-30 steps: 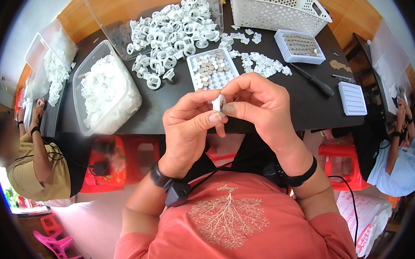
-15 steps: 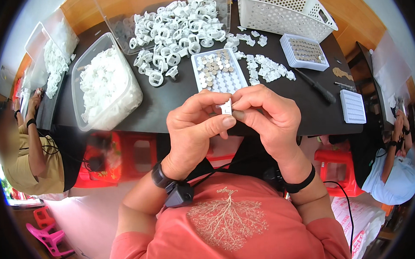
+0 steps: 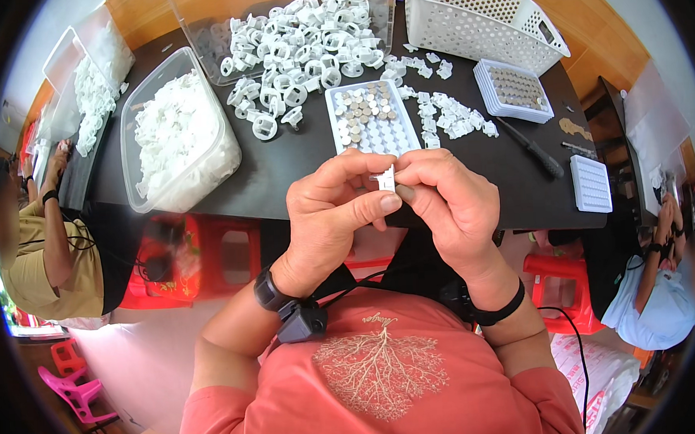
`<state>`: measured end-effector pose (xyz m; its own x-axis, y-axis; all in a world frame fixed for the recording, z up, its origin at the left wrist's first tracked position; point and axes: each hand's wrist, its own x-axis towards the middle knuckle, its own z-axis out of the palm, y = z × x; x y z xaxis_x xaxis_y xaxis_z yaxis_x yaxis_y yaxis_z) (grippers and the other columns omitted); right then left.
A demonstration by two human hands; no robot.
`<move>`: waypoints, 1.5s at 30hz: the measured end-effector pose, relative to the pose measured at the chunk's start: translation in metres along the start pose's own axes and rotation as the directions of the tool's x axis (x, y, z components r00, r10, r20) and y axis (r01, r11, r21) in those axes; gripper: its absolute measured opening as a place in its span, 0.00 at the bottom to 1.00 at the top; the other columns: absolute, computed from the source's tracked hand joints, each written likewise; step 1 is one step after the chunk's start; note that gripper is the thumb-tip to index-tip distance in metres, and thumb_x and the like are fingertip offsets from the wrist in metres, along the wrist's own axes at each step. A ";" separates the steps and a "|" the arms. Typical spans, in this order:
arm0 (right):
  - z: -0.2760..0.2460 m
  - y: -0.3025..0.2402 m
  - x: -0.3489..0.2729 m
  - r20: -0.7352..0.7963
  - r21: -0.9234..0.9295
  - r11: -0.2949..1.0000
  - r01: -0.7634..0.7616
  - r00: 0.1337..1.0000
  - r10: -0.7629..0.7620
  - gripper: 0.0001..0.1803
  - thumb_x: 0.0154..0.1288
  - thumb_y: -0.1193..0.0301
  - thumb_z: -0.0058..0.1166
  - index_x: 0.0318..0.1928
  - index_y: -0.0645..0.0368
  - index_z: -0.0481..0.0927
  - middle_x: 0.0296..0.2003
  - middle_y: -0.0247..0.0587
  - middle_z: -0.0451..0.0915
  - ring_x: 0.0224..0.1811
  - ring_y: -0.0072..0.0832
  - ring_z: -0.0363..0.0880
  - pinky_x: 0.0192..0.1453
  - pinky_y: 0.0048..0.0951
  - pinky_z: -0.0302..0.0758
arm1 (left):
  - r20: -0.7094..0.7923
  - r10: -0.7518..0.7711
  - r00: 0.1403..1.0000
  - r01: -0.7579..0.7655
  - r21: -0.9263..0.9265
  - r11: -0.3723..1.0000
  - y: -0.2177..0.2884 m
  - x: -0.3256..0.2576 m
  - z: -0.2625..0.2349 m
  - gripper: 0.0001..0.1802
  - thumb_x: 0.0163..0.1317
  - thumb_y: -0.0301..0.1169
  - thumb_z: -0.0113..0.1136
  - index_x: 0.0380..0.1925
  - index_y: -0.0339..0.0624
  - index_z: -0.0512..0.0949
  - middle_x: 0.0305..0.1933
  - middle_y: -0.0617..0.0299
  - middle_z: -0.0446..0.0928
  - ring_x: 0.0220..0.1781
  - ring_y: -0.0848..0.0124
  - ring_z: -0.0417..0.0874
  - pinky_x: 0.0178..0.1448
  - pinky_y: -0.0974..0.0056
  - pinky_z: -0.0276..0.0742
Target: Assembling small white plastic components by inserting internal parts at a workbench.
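Observation:
In front of my chest, above the table's near edge, my left hand (image 3: 331, 198) is closed in a pinch on a small white plastic part (image 3: 385, 179). Thumb and fingertips grip it from the left. My right hand (image 3: 455, 193) is closed too, its thumb and forefinger pressed together at the part's right side. A small greyish spot shows at that thumb tip; whether it is a held disc or the nail I cannot tell. Just beyond the hands lies a white tray (image 3: 366, 142) partly filled with silvery button cells (image 3: 366, 106). Small white clip-like parts (image 3: 455, 115) lie scattered right of it.
A heap of white ring-shaped parts (image 3: 301, 44) spills from a clear bin. At left stands a tub (image 3: 222, 149) of white pieces; a perforated basket (image 3: 463, 30) is behind. A screwdriver (image 3: 534, 148), stacked trays (image 3: 518, 118) and a tray (image 3: 591, 183) lie right. People work either side.
The view has shifted slightly. Both hands keep their pinch around the white part; the right thumb and forefinger have shifted a little against its side.

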<state>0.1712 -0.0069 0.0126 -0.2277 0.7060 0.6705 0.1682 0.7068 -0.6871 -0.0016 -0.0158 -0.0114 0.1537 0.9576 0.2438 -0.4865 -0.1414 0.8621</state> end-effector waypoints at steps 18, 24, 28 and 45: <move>0.000 0.006 0.000 0.034 -0.176 0.976 0.127 0.992 -0.123 0.11 0.55 0.85 0.64 0.37 0.63 0.78 0.33 0.44 0.80 0.31 0.38 0.82 0.32 0.31 0.78 | 0.102 0.067 0.993 -0.076 0.086 0.993 -0.010 0.002 -0.008 0.18 0.58 0.16 0.68 0.50 0.30 0.81 0.43 0.58 0.79 0.40 0.74 0.82 0.38 0.71 0.82; 0.004 0.015 -0.003 0.014 -0.195 0.968 0.156 0.988 -0.156 0.11 0.54 0.85 0.64 0.37 0.63 0.77 0.33 0.45 0.79 0.30 0.38 0.81 0.31 0.31 0.77 | 0.073 0.070 0.995 -0.074 0.051 0.996 -0.012 0.003 -0.005 0.17 0.57 0.14 0.66 0.49 0.30 0.81 0.42 0.55 0.79 0.36 0.72 0.83 0.32 0.71 0.84; 0.006 0.019 -0.004 0.015 -0.221 0.953 0.209 0.977 -0.211 0.12 0.55 0.84 0.65 0.38 0.63 0.77 0.34 0.45 0.79 0.30 0.39 0.81 0.31 0.31 0.78 | 0.076 0.013 0.997 -0.014 0.013 1.000 -0.010 0.002 -0.006 0.17 0.58 0.15 0.68 0.49 0.31 0.81 0.43 0.62 0.79 0.43 0.77 0.80 0.45 0.71 0.79; -0.002 0.002 -0.006 0.101 -0.140 0.987 0.075 0.993 -0.062 0.15 0.54 0.84 0.64 0.43 0.62 0.79 0.38 0.45 0.82 0.35 0.38 0.84 0.37 0.32 0.80 | 0.058 -0.063 0.996 0.068 -0.084 0.994 -0.007 0.002 -0.004 0.20 0.60 0.17 0.68 0.53 0.33 0.81 0.42 0.62 0.79 0.39 0.77 0.80 0.36 0.73 0.82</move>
<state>0.1748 -0.0094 0.0076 -0.3334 0.6531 0.6799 0.2828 0.7573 -0.5887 -0.0015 -0.0120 -0.0189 0.2340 0.9484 0.2141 -0.5454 -0.0542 0.8364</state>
